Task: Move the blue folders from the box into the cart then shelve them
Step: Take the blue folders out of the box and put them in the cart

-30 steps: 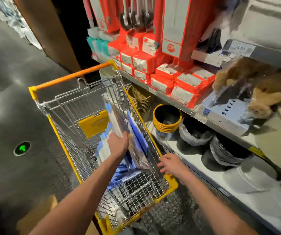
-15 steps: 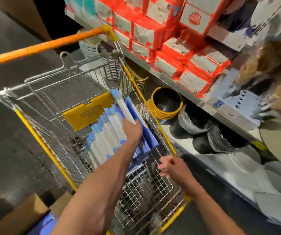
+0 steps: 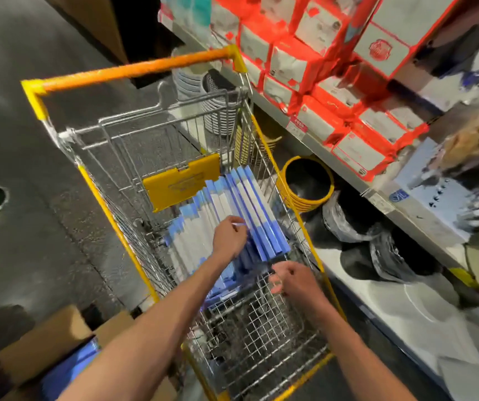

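Inside the yellow-rimmed wire cart (image 3: 114, 227), my left hand (image 3: 229, 237) gripped the leaning blue-and-white folders (image 3: 250, 209); my right hand (image 3: 294, 277) hung loose, empty.

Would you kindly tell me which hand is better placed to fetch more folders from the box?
Probably the left hand: the box sits beneath that forearm, though it must first release the blue folders in the cart. The free right hand hovers over the cart's right side.

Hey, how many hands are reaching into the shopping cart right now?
2. The left hand rests on the leaning blue folders; the right hand hovers just nearer, above the shopping cart wire floor.
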Demonstrator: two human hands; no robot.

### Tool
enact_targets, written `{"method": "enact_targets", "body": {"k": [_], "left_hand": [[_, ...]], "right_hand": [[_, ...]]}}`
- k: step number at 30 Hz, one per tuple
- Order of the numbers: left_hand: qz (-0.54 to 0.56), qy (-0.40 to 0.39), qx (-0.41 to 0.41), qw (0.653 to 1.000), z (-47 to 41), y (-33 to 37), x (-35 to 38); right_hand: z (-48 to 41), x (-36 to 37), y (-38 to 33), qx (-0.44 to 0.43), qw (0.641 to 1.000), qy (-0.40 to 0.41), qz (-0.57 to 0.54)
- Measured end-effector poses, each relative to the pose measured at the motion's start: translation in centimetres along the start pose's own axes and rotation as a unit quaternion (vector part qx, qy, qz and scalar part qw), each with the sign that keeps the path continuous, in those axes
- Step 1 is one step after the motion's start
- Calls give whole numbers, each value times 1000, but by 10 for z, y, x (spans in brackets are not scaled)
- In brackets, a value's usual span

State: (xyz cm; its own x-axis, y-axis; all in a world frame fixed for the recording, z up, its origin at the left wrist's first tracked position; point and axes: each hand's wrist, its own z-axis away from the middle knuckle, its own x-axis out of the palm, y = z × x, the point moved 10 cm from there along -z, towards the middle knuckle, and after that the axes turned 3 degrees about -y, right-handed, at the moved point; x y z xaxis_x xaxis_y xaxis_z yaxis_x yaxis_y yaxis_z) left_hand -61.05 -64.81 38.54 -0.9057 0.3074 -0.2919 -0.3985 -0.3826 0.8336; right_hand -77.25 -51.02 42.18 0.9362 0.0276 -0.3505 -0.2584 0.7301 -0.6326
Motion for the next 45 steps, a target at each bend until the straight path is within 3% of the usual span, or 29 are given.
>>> {"method": "enact_targets", "body": {"k": [6,13,16,26,37,45], "left_hand": [[-14,-3,51,999,62,-6,-44],[45,172,39,983,211,-80,-123],[36,231,3,972,291,-131,-136],[37,277,-164,946,492,-280,-138],[118,285,-213,927,554,-397,-177],[176,246,-242,922,532,-515,-231]], "right_hand": [[19,48,-21,-42,997,-53,48],[96,138,1,-138,975,-149,87],[139,185,35,-158,963,-204,84],[263,308,147,-145,914,-340,168],[293,425,212,-64,902,-354,241],[270,528,264,6,922,-278,268]]}}
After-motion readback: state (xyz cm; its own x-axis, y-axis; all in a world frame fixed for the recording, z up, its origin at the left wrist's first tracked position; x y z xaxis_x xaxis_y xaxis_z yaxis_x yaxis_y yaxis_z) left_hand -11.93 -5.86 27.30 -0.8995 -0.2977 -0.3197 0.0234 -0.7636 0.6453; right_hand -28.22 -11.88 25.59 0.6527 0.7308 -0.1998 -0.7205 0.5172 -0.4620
